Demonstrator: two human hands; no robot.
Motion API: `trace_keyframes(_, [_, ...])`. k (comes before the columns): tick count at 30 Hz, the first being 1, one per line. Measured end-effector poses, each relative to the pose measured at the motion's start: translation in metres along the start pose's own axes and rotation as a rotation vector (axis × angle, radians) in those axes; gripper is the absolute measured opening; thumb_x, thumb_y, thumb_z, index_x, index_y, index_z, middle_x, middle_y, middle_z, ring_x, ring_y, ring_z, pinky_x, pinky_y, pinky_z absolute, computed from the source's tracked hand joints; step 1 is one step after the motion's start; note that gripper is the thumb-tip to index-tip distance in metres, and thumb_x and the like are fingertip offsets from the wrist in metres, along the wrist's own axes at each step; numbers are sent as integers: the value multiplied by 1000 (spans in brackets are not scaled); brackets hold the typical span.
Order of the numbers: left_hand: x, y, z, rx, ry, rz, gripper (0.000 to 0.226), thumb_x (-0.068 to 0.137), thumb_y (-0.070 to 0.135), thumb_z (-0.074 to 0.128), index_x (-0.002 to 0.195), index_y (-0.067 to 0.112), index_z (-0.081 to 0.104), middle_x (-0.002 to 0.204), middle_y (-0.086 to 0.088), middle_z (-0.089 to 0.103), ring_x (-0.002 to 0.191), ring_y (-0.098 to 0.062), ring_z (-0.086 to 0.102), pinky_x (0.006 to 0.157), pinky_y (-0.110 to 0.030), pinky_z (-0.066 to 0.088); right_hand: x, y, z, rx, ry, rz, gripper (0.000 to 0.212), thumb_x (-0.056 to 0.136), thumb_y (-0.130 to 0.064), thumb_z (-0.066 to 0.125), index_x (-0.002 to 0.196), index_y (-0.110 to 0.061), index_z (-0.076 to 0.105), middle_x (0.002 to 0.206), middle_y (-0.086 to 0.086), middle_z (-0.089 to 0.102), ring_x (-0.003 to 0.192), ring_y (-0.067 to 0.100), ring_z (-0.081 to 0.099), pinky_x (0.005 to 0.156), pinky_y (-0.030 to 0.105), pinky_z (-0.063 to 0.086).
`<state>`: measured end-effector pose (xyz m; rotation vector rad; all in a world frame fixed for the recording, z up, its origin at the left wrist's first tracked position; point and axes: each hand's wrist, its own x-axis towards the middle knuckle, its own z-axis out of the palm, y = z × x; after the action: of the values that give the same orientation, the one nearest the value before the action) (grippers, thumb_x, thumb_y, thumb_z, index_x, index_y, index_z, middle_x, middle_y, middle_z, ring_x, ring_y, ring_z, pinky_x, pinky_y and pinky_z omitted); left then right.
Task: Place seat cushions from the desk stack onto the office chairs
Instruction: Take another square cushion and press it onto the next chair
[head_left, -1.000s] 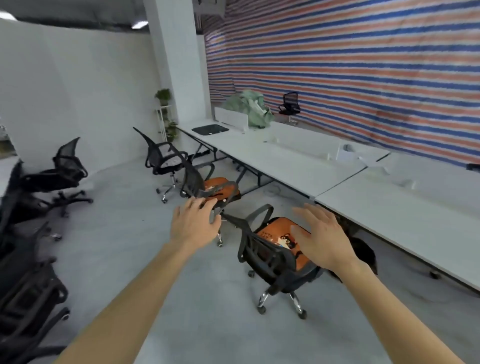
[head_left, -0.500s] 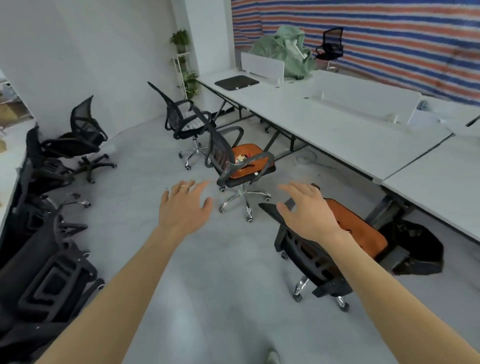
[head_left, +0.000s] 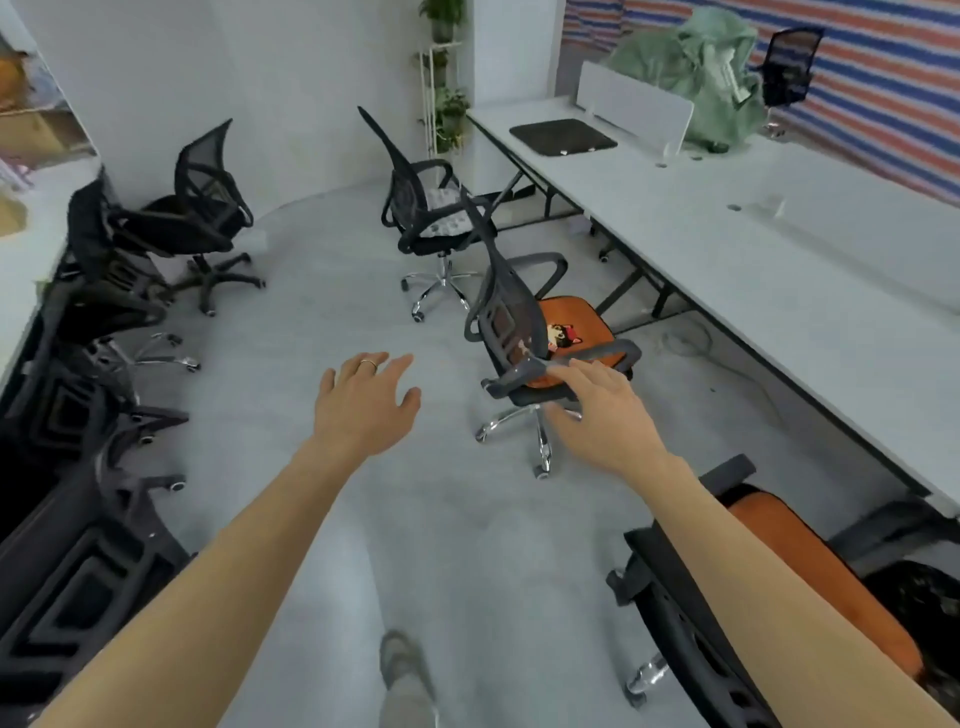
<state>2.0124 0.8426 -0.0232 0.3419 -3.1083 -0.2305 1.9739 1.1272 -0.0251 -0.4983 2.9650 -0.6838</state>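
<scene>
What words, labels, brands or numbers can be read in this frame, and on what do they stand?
No text can be read.
On the orange cushion: a cartoon figure only, no legible words.
On the green bundle on the desk: a pale tag, too blurred to read.
On the patterned cushion of the far chair: print too small to tell.

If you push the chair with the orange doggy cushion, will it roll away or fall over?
It would probably roll easily: the chair stands on small wheels on a smooth floor. Tipping seems unlikely, since its legs spread wide. The orange cushion only rests on top, so it might shift.
</scene>
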Motion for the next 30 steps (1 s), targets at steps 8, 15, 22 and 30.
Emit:
trace_keyframes(8, [207,-95,-33,54,19,90,54,100,51,37,153,38,33,160,2,33,149,-21,21,120,-46,17,191,-59,19,9,51,129,53,98,-42,53,149,-32,43,160,-1,35,150,26,19,121,48,23])
trace_keyframes(15, [379,-150,-46,2,-12,95,53,99,50,39,151,37,37,158,0,36,147,-23,25,119,-49,19,352,-88,24,6,122,151,52,95,-51,44,144,-31,47,147,-2,50,140,29,34,115,50,32])
trace_keyframes(22, [540,-163,-39,31,-12,163,53,99,50,40,150,38,35,158,-1,36,147,-24,25,119,-46,19,513,-72,55,51,155,178,50,100,-41,51,148,-27,46,156,3,41,148,30,26,122,46,23])
trace_keyframes(30, [748,-179,-53,76,-11,169,54,100,50,39,152,36,35,159,-1,34,149,-24,23,120,-47,19,719,-64,63,117,112,193,48,99,-40,50,144,-27,48,151,3,47,143,29,34,119,45,26])
